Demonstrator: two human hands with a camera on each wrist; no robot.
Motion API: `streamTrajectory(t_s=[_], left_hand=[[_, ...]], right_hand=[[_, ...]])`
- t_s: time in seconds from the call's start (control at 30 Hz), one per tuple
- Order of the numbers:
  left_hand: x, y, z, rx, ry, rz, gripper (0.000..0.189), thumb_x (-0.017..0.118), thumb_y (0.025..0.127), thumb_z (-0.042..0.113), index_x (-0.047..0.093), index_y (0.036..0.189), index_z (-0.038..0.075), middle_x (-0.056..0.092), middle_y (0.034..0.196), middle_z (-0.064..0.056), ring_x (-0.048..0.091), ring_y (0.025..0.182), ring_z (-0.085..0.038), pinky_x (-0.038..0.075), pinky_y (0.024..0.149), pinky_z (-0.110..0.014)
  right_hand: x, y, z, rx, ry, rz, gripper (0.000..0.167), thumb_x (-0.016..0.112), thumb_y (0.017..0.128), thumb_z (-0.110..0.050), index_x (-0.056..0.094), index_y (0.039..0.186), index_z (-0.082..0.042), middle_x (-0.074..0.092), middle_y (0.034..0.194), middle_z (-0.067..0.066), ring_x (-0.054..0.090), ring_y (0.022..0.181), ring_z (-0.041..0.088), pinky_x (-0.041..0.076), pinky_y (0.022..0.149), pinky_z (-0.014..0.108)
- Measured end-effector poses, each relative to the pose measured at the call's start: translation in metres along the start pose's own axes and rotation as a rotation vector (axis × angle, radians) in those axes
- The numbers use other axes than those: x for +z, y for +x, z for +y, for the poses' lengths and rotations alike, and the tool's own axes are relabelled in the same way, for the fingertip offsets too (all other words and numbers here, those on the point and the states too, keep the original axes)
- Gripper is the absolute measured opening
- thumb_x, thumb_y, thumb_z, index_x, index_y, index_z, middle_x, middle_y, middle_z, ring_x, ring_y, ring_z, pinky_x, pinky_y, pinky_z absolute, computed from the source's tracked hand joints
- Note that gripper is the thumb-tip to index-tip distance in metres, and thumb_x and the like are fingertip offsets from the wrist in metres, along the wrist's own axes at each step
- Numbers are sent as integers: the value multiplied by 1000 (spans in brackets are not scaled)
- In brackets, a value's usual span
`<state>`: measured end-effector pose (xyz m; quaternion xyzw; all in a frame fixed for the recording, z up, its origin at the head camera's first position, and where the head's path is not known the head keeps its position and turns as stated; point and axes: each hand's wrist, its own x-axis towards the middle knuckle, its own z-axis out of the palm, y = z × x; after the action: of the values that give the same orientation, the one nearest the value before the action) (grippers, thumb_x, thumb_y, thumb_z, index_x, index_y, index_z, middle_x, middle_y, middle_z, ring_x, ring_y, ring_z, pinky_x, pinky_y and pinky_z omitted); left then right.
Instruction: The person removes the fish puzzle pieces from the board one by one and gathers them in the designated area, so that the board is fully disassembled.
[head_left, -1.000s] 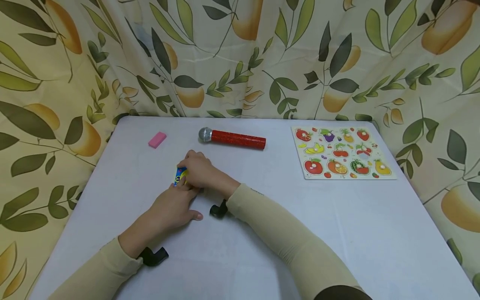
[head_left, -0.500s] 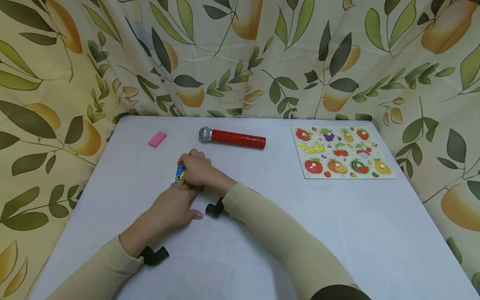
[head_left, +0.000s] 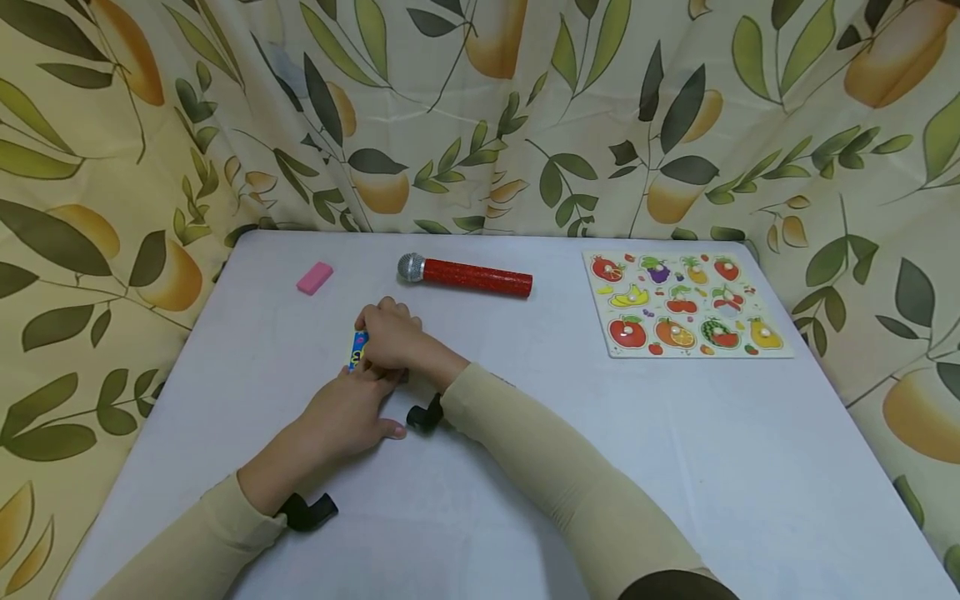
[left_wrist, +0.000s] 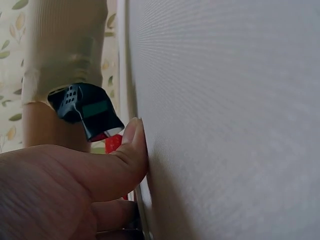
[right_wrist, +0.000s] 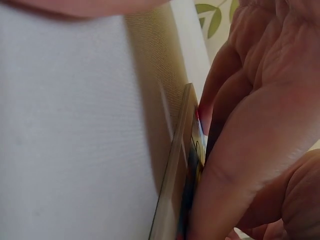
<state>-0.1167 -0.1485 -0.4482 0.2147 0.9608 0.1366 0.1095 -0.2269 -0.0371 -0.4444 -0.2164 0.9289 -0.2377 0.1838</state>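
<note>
A small flat board (head_left: 357, 348) with blue and yellow print lies on the table, mostly hidden under both hands. My right hand (head_left: 392, 335) is over it with bent fingers; in the right wrist view its fingertips meet the printed face of the board (right_wrist: 172, 185), whose pale edge shows along the cloth. I cannot tell if those fingers pinch a piece there. My left hand (head_left: 347, 412) rests at the board's near end, fingers reaching forward beneath the right hand. Its thumb (left_wrist: 122, 165) points out straight, away from the fingers and beside the tabletop.
Behind the hands lies a red microphone (head_left: 476, 277) with a silver head. A pink block (head_left: 315, 279) is at the back left. A fruit peg puzzle (head_left: 690, 307) lies at the back right. White cloth covers the table (head_left: 675, 433); a patterned curtain (head_left: 480, 117) stands behind.
My right hand's wrist and forearm have shifted slightly left, and its fingers cover a little more of the printed board. The left hand has stayed in place.
</note>
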Motion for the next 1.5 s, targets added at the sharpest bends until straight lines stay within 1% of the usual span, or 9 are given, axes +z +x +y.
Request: streamTrajectory(t_s=[0.2, 0.4, 0.5, 0.6, 0.73, 0.9, 1.03, 1.33, 1.5], left_hand=[[-1, 0, 0, 3, 15, -1, 95, 88, 88, 47, 46, 163, 6, 52, 165, -18, 39, 160, -41, 38, 118, -77], [-2, 0, 1, 1, 4, -15, 99, 88, 88, 48, 42, 164, 3, 39, 173, -13, 27, 165, -39, 37, 121, -75], [-2, 0, 2, -4, 5, -21, 101, 87, 88, 49, 40, 165, 4, 34, 176, -12, 23, 167, -39, 37, 120, -75], [-2, 1, 2, -5, 16, -23, 100, 86, 89, 50, 40, 166, 6, 33, 177, -12, 24, 167, -40, 38, 119, -76], [-3, 1, 2, -9, 24, -23, 99, 86, 89, 50, 41, 166, 8, 34, 177, -12, 27, 165, -42, 38, 119, -75], [-4, 0, 3, -17, 30, -30, 97, 86, 88, 50, 44, 164, 7, 39, 174, -13, 30, 162, -49, 39, 120, -73], [-5, 0, 3, -21, 29, -33, 95, 86, 89, 50, 46, 163, 6, 42, 172, -14, 31, 161, -51, 38, 122, -71], [-3, 1, 3, -39, 29, -47, 95, 86, 89, 50, 46, 163, 7, 41, 172, -15, 31, 161, -51, 39, 120, -72], [-4, 2, 5, -41, 34, -53, 94, 85, 89, 50, 47, 162, 6, 42, 172, -17, 31, 161, -51, 38, 121, -72]], right_hand=[[-1, 2, 1, 1, 5, -8, 51, 84, 86, -22, 65, 133, -20, 54, 130, 4, 47, 114, 21, 41, 91, 37], [-4, 4, 2, -2, 31, -29, 44, 79, 90, -18, 67, 133, -18, 56, 128, 6, 49, 114, 23, 44, 97, 42], [-5, 4, 4, -4, 54, -36, 44, 76, 92, -15, 67, 136, -17, 56, 131, 7, 49, 116, 24, 45, 101, 44], [-5, 3, 7, -8, 69, -30, 51, 75, 93, -15, 65, 143, -18, 56, 135, 8, 50, 119, 23, 47, 103, 43], [-4, 3, 12, -38, 80, -24, 53, 75, 94, -15, 65, 145, -19, 57, 138, 8, 51, 120, 22, 48, 100, 39], [-1, 2, 19, -97, 91, -18, 53, 68, 93, -6, 69, 145, -18, 57, 141, 9, 51, 121, 21, 48, 98, 33], [0, 3, 24, -134, 105, -16, 53, 67, 92, -2, 71, 143, -18, 58, 139, 10, 51, 121, 22, 48, 97, 31], [-1, 0, 26, -137, 199, -14, 57, 64, 89, 5, 70, 139, -22, 60, 131, 8, 53, 119, 20, 49, 93, 29], [-2, -1, 26, -135, 233, -15, 58, 61, 90, 7, 70, 139, -23, 61, 131, 8, 53, 119, 21, 50, 91, 29]])
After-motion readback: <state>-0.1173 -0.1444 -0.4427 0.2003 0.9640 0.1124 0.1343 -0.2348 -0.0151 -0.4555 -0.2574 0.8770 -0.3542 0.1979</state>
